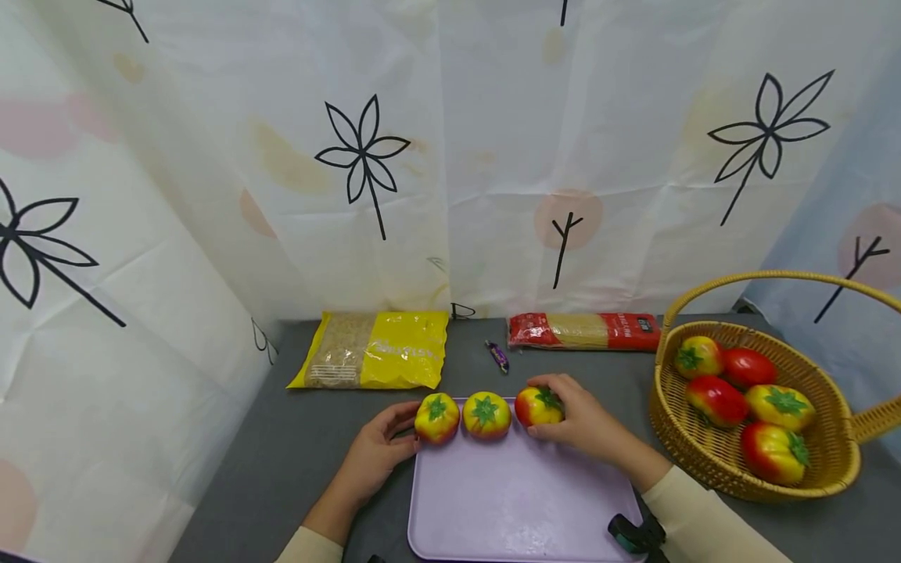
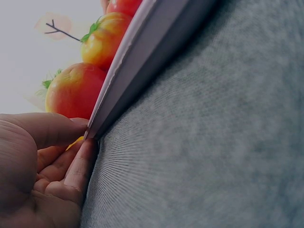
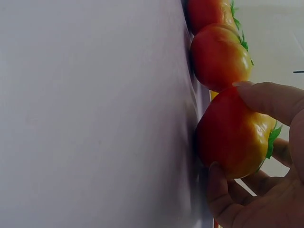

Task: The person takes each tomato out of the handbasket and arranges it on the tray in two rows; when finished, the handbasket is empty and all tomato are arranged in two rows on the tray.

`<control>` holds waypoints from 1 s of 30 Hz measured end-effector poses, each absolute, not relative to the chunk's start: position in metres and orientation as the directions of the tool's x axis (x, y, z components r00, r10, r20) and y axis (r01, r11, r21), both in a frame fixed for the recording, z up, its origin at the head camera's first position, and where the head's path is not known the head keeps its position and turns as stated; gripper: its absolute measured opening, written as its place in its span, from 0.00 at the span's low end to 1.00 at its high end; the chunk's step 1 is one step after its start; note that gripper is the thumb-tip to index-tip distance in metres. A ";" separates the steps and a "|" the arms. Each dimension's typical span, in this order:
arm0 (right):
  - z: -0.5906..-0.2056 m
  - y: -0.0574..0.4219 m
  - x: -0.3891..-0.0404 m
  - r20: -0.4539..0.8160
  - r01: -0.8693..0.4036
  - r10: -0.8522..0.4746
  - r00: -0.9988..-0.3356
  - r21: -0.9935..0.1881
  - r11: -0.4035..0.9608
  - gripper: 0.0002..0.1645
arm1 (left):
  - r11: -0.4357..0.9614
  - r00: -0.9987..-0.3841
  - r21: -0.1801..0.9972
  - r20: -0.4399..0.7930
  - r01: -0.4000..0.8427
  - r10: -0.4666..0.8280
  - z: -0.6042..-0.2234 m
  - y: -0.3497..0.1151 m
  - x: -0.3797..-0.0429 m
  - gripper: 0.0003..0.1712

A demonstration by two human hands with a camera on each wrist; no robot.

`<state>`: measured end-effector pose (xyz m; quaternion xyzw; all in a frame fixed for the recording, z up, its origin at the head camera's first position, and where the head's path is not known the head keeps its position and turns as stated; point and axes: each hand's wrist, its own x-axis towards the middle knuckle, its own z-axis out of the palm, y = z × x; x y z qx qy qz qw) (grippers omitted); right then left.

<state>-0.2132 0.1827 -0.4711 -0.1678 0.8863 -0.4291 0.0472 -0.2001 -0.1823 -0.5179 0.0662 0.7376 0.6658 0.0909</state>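
Three red-and-yellow tomatoes with green leafy tops stand in a row along the far edge of a lilac tray (image 1: 521,500). My right hand (image 1: 584,418) grips the right tomato (image 3: 232,135), thumb on one side and fingers on the other. The middle tomato (image 1: 486,415) stands untouched between its neighbours. At the tray's far left corner, my left hand (image 1: 376,453) pinches the rim between thumb and fingers, close beside the left tomato (image 1: 436,418). In the left wrist view, the thumb (image 2: 57,129) lies just in front of that tomato.
To the right stands a wicker basket (image 1: 756,489) with a tall handle, holding several red and yellow tomatoes. Behind the tray lie a yellow bag of grain (image 1: 404,352), a small purple-wrapped candy (image 1: 497,357) and a red pack of noodles (image 1: 584,331). A patterned curtain (image 1: 493,156) hangs behind.
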 end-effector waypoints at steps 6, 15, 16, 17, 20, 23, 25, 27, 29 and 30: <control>-0.471 0.180 -0.214 0.047 -0.248 -0.344 -0.938 -0.785 0.568 0.41 | 0.102 -0.976 0.995 -0.040 -0.018 0.216 -0.518 -0.181 -0.200 0.34; -0.472 0.183 -0.210 0.072 -0.258 -0.331 -0.941 -0.786 0.562 0.40 | 0.091 -0.975 0.996 -0.041 -0.021 0.217 -0.518 -0.181 -0.200 0.34; -0.472 0.184 -0.210 0.078 -0.260 -0.328 -0.941 -0.787 0.559 0.40 | 0.090 -0.975 0.996 -0.043 -0.023 0.216 -0.518 -0.181 -0.200 0.34; -0.472 0.185 -0.209 0.084 -0.263 -0.326 -0.942 -0.789 0.555 0.40 | 0.090 -0.976 0.996 -0.043 -0.025 0.215 -0.518 -0.181 -0.200 0.34; -0.470 0.187 -0.207 0.095 -0.268 -0.327 -0.940 -0.798 0.539 0.40 | 0.088 -0.976 0.996 -0.045 -0.026 0.215 -0.517 -0.181 -0.200 0.34; -0.468 0.191 -0.205 0.109 -0.279 -0.330 -0.938 -0.803 0.527 0.40 | 0.080 -0.975 0.996 -0.047 -0.030 0.216 -0.517 -0.181 -0.200 0.34; -0.466 0.194 -0.204 0.123 -0.291 -0.336 -0.934 -0.808 0.513 0.40 | 0.074 -0.975 0.997 -0.046 -0.030 0.219 -0.518 -0.182 -0.200 0.34; -0.464 0.198 -0.201 0.128 -0.291 -0.336 -0.933 -0.817 0.498 0.39 | 0.069 -0.974 0.997 -0.044 -0.029 0.223 -0.519 -0.182 -0.200 0.34; -0.461 0.201 -0.199 0.123 -0.280 -0.332 -0.935 -0.830 0.482 0.38 | 0.068 -0.974 0.997 -0.041 -0.027 0.224 -0.519 -0.182 -0.200 0.35; -0.458 0.203 -0.198 0.117 -0.271 -0.331 -0.936 -0.839 0.471 0.38 | 0.069 -0.974 0.997 -0.041 -0.026 0.224 -0.519 -0.182 -0.200 0.35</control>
